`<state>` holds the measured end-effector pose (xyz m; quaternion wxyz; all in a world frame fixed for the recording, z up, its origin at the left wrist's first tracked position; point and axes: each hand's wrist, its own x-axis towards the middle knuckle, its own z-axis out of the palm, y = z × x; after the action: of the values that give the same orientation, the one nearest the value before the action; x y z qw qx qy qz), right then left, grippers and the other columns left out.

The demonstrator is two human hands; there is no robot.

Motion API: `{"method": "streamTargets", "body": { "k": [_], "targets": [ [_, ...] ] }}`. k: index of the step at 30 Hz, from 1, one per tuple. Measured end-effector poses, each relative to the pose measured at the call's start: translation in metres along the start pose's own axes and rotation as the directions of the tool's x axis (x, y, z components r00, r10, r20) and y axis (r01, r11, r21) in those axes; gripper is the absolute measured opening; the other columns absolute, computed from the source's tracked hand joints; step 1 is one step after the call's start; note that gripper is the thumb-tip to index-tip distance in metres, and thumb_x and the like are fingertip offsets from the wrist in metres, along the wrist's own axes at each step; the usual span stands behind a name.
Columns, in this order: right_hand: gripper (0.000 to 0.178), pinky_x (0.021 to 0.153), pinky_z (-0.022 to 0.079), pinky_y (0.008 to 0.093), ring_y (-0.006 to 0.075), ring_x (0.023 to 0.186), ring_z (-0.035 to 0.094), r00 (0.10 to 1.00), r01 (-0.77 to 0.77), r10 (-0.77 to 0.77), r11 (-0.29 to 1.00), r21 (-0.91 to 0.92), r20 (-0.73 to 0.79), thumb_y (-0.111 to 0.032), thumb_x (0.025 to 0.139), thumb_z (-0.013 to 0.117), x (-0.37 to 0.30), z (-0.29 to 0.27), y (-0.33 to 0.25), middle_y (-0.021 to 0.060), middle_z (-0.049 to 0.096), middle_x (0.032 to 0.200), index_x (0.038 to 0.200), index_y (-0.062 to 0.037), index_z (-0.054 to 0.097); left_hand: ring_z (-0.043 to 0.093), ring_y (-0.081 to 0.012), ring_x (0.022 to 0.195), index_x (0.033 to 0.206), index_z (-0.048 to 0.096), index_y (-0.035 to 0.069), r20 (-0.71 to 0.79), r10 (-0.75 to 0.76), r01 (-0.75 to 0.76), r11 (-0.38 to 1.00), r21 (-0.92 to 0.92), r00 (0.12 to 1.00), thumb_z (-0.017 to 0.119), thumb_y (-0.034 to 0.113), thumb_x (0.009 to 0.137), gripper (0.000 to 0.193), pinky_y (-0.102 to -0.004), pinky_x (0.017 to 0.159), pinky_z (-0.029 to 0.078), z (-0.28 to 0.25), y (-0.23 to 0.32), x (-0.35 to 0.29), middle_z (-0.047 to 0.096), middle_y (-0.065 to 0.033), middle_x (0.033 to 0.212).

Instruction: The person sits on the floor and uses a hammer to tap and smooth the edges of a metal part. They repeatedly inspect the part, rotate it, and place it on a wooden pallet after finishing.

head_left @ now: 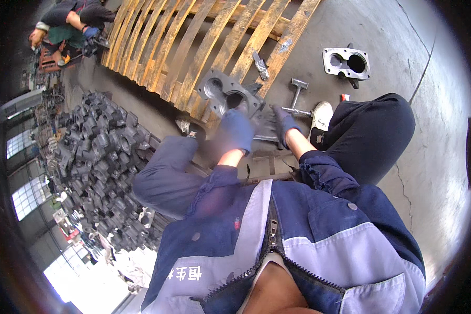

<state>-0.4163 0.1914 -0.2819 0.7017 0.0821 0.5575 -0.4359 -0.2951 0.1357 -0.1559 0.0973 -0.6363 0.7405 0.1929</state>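
Clock taken from the hands; 12 = up in view.

L hand [236,131], blue-gloved, blurred, at near edge of a grey two-hole flanged casting [226,91]. Contact looks likely; finger closure hidden, so can't tell if clamped. Casting is at approx. 12 from that hand, tilted, seen over the near edge of the slatted wooden pallet [298,29], which runs out to 11. Whether casting rests on pallet: unclear.

R hand [287,124], also gloved, well clear of casting, fingers beside the steel bars at 1. Can't tell whether it's closed on one. Hammer-like tool [296,97] stands out just past it, approx. 12:30 from R hand.

Progress (judged): one pc. being worked, prob. mid-job; no visible sign it's finished. A second casting [346,58], similar flange + two holes, lies apart on floor at 2; done or waiting, can't say. Large heap of dark parts [102,162] at 8–9; if same job, most is left, but link unconfirmed.

Further out: small silvery pc. [260,66] on pallet edge at 12; co-worker [70,21] at 10, bent over other work.

Writing: white characters [188,273] on L breast of jacket [319,220], approx. 7, large, not transcribed; tiny red mark [236,224] at 6:30, too small to read. Small red-and-white item [345,97] at 2–3, no legible print. No label made out on either casting.
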Motion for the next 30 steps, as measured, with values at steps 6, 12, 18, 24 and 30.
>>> {"method": "streamTargets", "body": {
  "k": [6,12,18,24,30],
  "targets": [
    [0.048,0.095,0.041,0.0304,0.0159,0.104,0.056,0.907,0.363,-0.249,0.870,-0.333,0.338,-0.040,0.098,0.047,-0.041,0.030,-0.030,0.0086,0.063,0.113,0.120,0.0001,0.058,0.060,-0.0146,0.074,0.112,0.058,-0.004,0.088,-0.028,0.092,0.418,-0.904,0.996,0.051,0.009,0.094,0.023,-0.0243,0.065,0.049,0.001,-0.058,0.019,0.065,-0.0094,0.090],
    [0.039,0.076,0.048,0.0330,0.0167,0.085,0.062,0.761,0.594,-0.464,0.779,-0.200,0.453,-0.036,0.088,0.063,-0.056,0.076,-0.055,0.0082,0.068,0.090,0.104,-0.0001,0.063,0.060,-0.0155,0.080,0.116,0.057,-0.002,0.010,-0.007,0.011,0.164,-0.986,1.000,0.051,0.018,0.096,0.029,-0.0270,0.071,0.049,-0.065,-0.023,-0.009,0.065,-0.0081,0.094],
    [0.030,0.072,0.049,0.0443,0.0386,0.079,0.063,0.576,0.780,-0.584,0.184,-0.597,0.572,-0.032,0.080,0.066,-0.083,0.109,-0.079,0.0242,0.063,0.081,0.085,-0.0032,0.061,0.062,-0.0180,0.087,0.121,0.055,0.000,0.035,-0.109,0.049,0.124,-0.991,0.993,0.052,0.028,0.096,0.038,-0.0314,0.078,0.050,-0.034,-0.053,-0.017,0.065,-0.0083,0.100],
    [0.012,0.074,0.045,0.0397,0.0275,0.072,0.064,0.313,0.636,-0.331,-0.623,-0.455,0.890,-0.016,0.081,0.054,-0.069,0.110,-0.021,0.0130,0.064,0.070,0.077,-0.0074,0.062,0.044,-0.0333,0.129,0.140,0.039,0.007,0.320,-0.465,0.305,-0.109,-0.946,0.825,0.050,0.045,0.095,0.060,-0.0484,0.108,0.029,0.025,-0.166,-0.020,0.045,-0.0199,0.141],
    [0.017,0.081,0.048,0.0431,0.0311,0.077,0.064,0.377,0.690,-0.482,-0.423,-0.587,0.791,-0.014,0.080,0.056,-0.087,0.106,-0.020,0.0151,0.064,0.073,0.092,-0.0094,0.066,0.064,-0.0246,0.094,0.113,0.054,0.001,-0.440,-0.543,-0.021,0.612,-0.791,0.715,0.059,0.018,0.090,0.029,-0.0380,0.089,0.049,0.046,-0.095,-0.025,0.065,-0.0122,0.097]
  ]
}}
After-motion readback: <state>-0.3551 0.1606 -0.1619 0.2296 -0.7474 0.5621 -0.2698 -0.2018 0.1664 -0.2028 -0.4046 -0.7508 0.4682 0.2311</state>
